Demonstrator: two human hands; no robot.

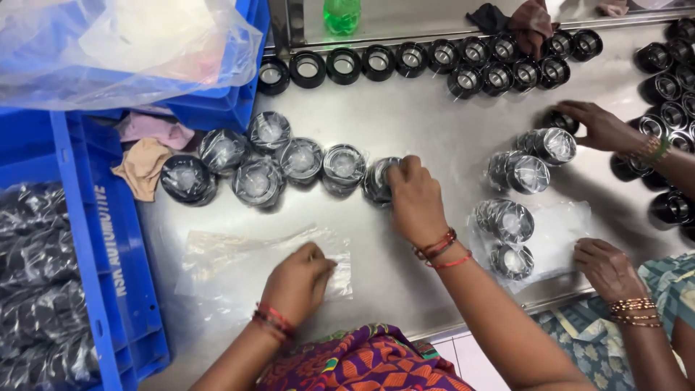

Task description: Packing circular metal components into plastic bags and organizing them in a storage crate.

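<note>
Wrapped rings, left cluster point(260, 156): seven, one under a hand
Wrapped rings, right group point(525, 170): four
Bare black rings, top rows point(434, 58): fourteen
Bare black rings, right edge point(670, 87): about ten, some cut off by the frame
Blue crates point(87, 239): two
Hands: four, two of them the wearer's, two a co-worker's
Green bottle point(342, 14): one
Cloths by the crate point(148, 148): two
Flat clear bags point(246, 253): a stack, number unclear

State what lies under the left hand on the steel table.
The left hand presses on a stack of clear plastic bags lying flat on the table. Whatever is beneath the palm itself is covered.
</note>
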